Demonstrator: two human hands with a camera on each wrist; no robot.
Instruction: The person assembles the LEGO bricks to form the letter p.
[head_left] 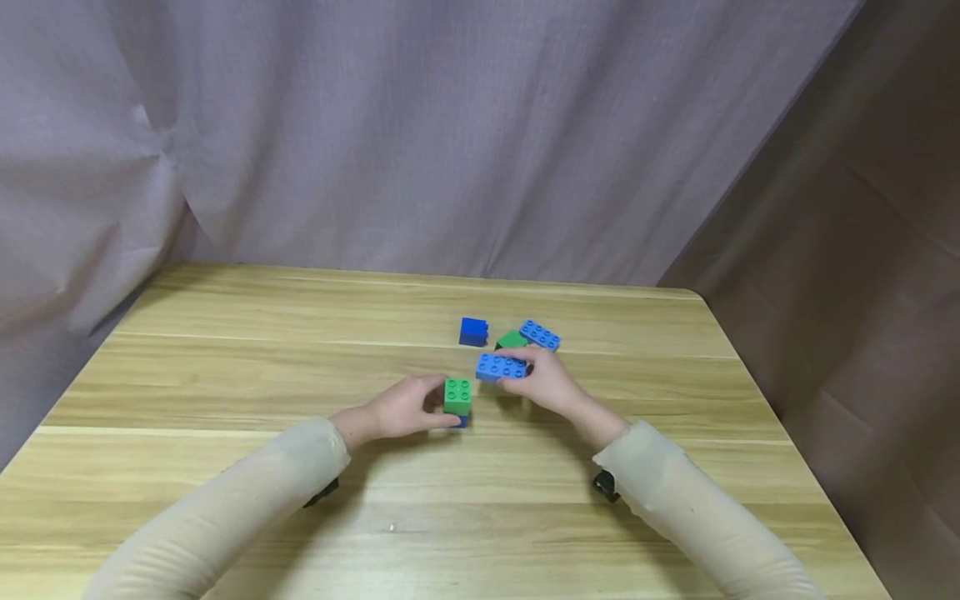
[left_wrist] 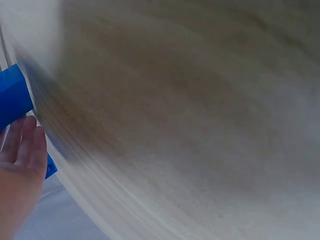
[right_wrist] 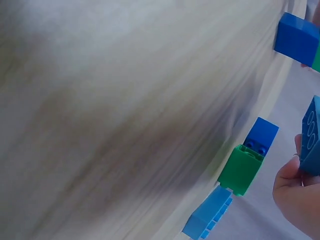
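Head view, left grip (head_left: 408, 407) pinching stack (head_left: 457, 400) (green atop blue), right grip (head_left: 549, 383) pinching blue brick (head_left: 496, 368)

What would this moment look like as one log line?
Left hand: grips square green plastic block stacked on dark-blue block | Right hand: holds light-blue eight-stud brick | Wooden table: another dark-blue block, green block, light-blue brick

The stack (head_left: 457, 397) is left of one brick (head_left: 497, 367), with three bricks (head_left: 473, 332) behind both.
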